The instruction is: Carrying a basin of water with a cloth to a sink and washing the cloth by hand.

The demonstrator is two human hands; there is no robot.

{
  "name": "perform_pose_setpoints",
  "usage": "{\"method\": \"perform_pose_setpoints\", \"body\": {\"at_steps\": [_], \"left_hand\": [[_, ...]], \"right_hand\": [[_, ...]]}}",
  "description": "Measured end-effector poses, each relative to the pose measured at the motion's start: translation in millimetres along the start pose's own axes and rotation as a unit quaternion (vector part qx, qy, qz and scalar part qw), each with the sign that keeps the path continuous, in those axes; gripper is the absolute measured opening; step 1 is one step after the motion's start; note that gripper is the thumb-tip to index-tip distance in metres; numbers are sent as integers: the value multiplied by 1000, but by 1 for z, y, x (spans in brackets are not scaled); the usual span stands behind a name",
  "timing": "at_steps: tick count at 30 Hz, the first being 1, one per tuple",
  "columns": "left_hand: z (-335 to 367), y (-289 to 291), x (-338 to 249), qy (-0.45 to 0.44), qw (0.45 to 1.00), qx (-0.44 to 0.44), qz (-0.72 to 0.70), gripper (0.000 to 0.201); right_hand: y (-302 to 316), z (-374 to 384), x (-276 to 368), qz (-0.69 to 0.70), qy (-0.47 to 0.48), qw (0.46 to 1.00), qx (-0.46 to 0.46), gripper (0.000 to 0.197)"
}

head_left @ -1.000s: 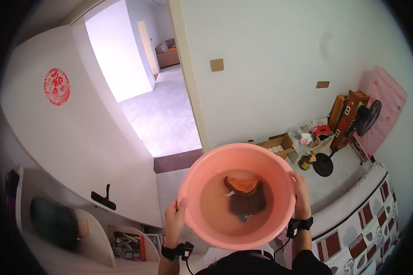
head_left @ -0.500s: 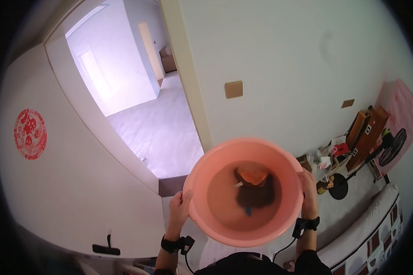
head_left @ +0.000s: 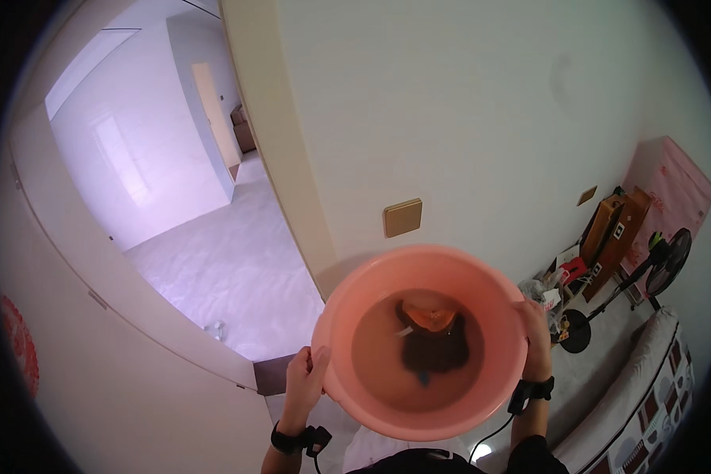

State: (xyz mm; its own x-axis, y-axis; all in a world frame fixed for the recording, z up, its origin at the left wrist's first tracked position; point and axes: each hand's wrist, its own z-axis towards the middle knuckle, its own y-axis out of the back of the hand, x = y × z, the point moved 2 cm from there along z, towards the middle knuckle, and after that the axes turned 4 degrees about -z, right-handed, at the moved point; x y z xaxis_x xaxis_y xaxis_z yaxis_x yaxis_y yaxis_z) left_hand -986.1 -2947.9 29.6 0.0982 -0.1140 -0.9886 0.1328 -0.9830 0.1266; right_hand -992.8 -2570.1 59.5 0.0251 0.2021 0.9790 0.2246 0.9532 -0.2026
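A pink plastic basin (head_left: 419, 272) is held up in front of my body by both hands. My left hand (head_left: 305, 383) grips its left rim, with the thumb on top. At the right rim, my right hand (head_left: 536, 340) is closed round the edge. Cloudy water (head_left: 379, 379) fills the lower part of the basin. In the water lies a dark, soft-looking bundle (head_left: 434, 351), perhaps cloth, with an orange piece (head_left: 430, 317) at its top. A small blue bit (head_left: 423, 379) shows at its lower edge. Each wrist wears a black band with a small device.
Ahead on the left, an open doorway (head_left: 253, 205) leads to a grey floor, with a dark threshold (head_left: 270, 378). The white door (head_left: 118, 379) stands left. A gold switch plate (head_left: 403, 217) sits on the wall. At right are a black fan (head_left: 667, 261), wooden boards, bags and a bed (head_left: 632, 403).
My view has turned and come nearer to the doorway and wall. The door and its red decoration have shifted left. Both hands still hold the basin.
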Motion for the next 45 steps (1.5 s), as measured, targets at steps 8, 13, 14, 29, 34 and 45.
{"method": "perform_pose_setpoints", "body": {"at_steps": [8, 13, 14, 29, 34, 45], "left_hand": [[53, -10, -10, 12, 998, -7, -56, 32], [62, -17, -11, 16, 999, -32, -41, 32], [65, -23, -15, -9, 999, -10, -44, 32], [43, -24, -11, 27, 996, -57, -57, 27], [22, -18, -15, 27, 998, -35, -45, 28], [31, 9, -13, 26, 998, 35, -34, 30]], "right_hand": [[-21, 61, 17, 43, -31, 998, -40, 33], [0, 92, 0, -4, -67, 996, -60, 37], [41, 105, -28, -233, 112, 966, -18, 36], [0, 109, -10, 68, -25, 996, 47, 34], [-9, 88, -2, 11, -18, 1000, 21, 33], [-27, 47, 8, -91, 73, 991, 73, 34]]}}
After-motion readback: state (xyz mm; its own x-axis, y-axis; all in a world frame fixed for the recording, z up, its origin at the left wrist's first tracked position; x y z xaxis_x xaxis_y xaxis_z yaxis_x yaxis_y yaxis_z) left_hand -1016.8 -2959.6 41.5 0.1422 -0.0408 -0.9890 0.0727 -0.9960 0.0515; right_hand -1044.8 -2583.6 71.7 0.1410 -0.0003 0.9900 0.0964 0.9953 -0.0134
